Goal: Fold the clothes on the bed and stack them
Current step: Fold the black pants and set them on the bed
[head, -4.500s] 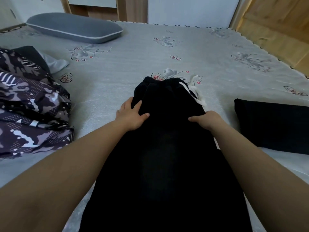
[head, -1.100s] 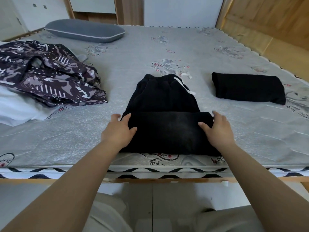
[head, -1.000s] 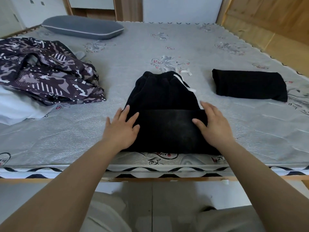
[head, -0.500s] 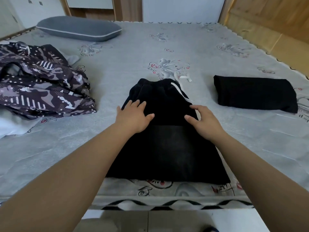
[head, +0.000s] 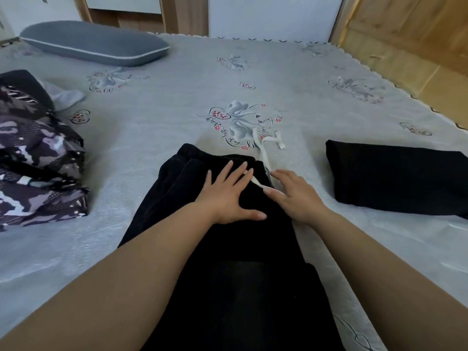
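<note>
Left hand (head: 228,196) lies flat, fingers straight and spread, pressing on the waist end of the black trousers (head: 222,249), which lie lengthwise on the bed (head: 162,117) with the near end folded over. Right hand (head: 295,196), just beside the left, rests at the trousers' right edge with fingers extended, grip released, touching the white drawstring (head: 264,148). Folded black garment (head: 395,176) lies right of that hand; camouflage clothing (head: 38,160) lies well left of the left hand, grey pillow (head: 93,43) far beyond.

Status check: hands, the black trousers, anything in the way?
Left hand flat on black trousers. Right hand open at their white drawstring. Folded black garment lies apart, nothing blocking.
</note>
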